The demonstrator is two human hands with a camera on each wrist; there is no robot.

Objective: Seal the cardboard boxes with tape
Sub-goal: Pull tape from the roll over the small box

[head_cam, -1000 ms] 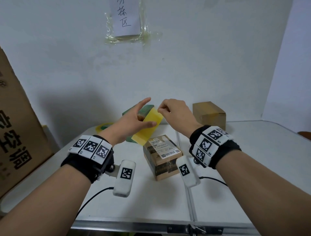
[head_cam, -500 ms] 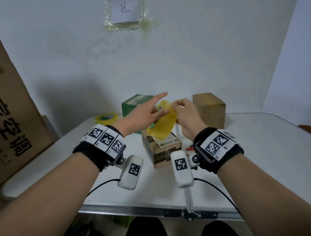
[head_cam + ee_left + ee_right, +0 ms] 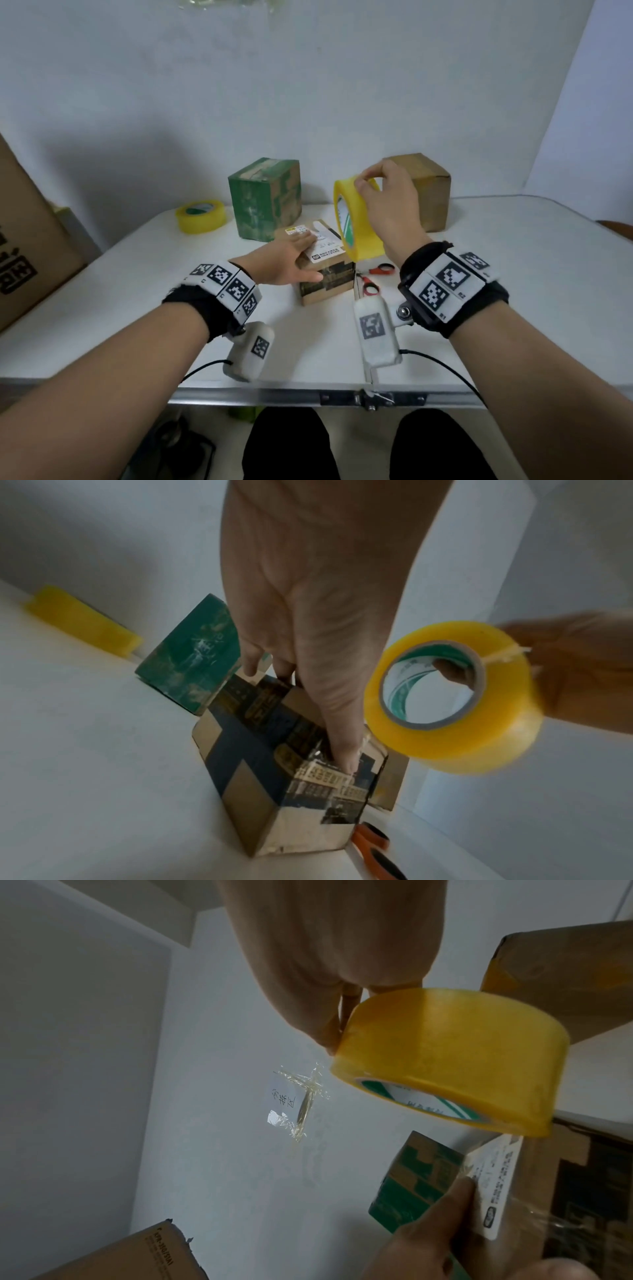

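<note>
White table [image 3: 513, 274]: left hand [image 3: 291, 260] flat, pinning the box [image 3: 325, 274]; right hand [image 3: 387, 209] grips the tape roll [image 3: 356, 236] just above — pull taut, lay straight.

You see a small brown cardboard box [image 3: 325, 270] with a white label standing on the bench [image 3: 513, 274], and a yellow tape roll [image 3: 356, 222] is upright just above its right edge.

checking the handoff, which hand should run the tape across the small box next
Right. The right hand already grips the tape roll just above the small box, while the left hand lies flat on it, steadying it.
</note>
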